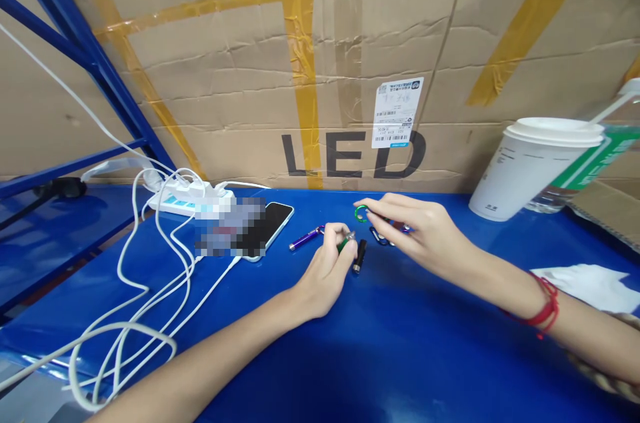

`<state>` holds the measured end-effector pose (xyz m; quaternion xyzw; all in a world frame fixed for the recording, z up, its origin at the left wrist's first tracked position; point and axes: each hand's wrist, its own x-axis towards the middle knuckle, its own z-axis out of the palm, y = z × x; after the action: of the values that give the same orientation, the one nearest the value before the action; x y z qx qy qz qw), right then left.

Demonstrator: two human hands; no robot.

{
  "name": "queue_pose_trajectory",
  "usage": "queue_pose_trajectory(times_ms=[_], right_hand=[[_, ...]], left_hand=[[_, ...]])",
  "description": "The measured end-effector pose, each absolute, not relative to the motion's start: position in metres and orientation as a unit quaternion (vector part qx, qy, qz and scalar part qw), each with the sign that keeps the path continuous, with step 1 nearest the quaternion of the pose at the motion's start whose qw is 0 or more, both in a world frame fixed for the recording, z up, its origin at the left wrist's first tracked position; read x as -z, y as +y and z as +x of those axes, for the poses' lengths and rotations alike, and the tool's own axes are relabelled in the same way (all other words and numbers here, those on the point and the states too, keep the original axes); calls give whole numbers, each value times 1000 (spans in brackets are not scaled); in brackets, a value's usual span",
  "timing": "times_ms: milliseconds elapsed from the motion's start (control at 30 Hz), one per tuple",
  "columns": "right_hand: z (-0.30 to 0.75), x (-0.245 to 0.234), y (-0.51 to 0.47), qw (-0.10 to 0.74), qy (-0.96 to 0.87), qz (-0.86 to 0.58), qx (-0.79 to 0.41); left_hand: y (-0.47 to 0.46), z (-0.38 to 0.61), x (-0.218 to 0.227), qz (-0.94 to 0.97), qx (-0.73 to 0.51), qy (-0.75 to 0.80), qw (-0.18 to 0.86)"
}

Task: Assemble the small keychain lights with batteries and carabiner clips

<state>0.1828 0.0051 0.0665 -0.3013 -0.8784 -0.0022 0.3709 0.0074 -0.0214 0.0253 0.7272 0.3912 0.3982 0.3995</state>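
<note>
On the blue table (380, 343) my left hand (327, 269) is closed around a small green pen-shaped piece (345, 243). A short black cylinder (360, 256) lies just right of its fingertips. My right hand (415, 226) pinches a green ring (361, 213) at its fingertips, over a small dark clip and blue bits on the table. A purple pen-shaped light (306, 239) lies to the left of my left hand.
A phone (270, 226) lies left of the hands, plugged into white cables (145, 289) from a power strip (183, 199). A white lidded cup (530, 166) stands at the right with a bottle behind it. White tissue (585, 286) lies far right. A cardboard wall marked LED backs the table.
</note>
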Motion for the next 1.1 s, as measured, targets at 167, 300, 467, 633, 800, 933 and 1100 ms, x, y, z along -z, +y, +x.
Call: queue_pose_trajectory(times_ms=[167, 300, 467, 633, 800, 933, 1100], right_hand=[[176, -62, -2, 377, -879, -292, -8], [175, -59, -2, 364, -881, -302, -16], [175, -57, -1, 354, -881, -312, -22], [173, -58, -2, 344, -883, -318, -35], [169, -60, -5, 355, -872, -333, -47], [170, -63, -5, 356, -869, -341, -47], [177, -62, 4, 300, -884, -351, -72]], left_hand=[[-22, 9, -23, 748, -404, 367, 378], [-22, 9, -24, 742, -412, 375, 373], [-23, 9, -25, 735, -417, 381, 376], [-24, 10, -24, 725, -421, 389, 383], [-25, 12, -24, 707, -429, 400, 395], [-24, 11, -27, 691, -440, 426, 385], [-19, 6, -33, 728, -410, 455, 309]])
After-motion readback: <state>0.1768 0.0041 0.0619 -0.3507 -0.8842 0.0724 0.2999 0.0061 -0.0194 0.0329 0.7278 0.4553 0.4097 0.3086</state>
